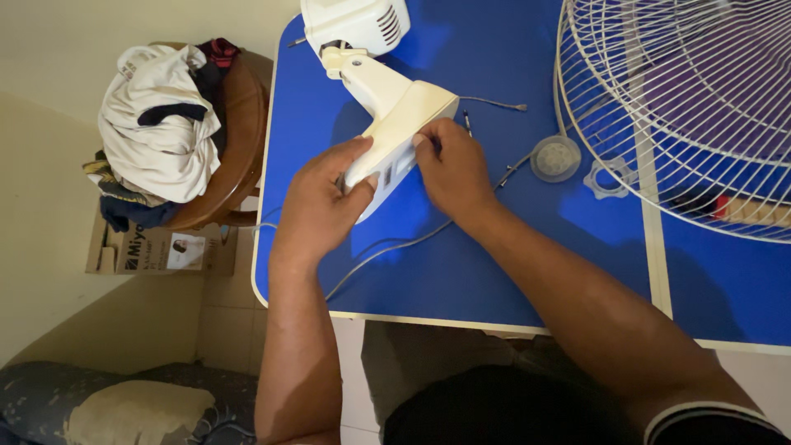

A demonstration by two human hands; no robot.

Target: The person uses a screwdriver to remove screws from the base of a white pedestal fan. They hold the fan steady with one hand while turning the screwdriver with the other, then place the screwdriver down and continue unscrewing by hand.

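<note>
From the head camera, the white fan neck housing (pixel 395 124) lies on the blue table (pixel 494 272), its long axis running from eleven o'clock to five. The left hand (pixel 325 202) grips its lower end; the right hand (pixel 453 169) pinches its side edge from three o'clock, equally near. The wire fan guard (pixel 684 99) sits at two o'clock.

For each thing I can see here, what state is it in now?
Fan body: lying on the blue table, held at its base.
Left hand: gripping the base.
Right hand: fingertips pressed on the base.
Fan grille: detached, lying flat.
Round cap: off, loose on the table.
Plastic nut: off, beside the cap.
Clothes: heaped on a chair.
</note>
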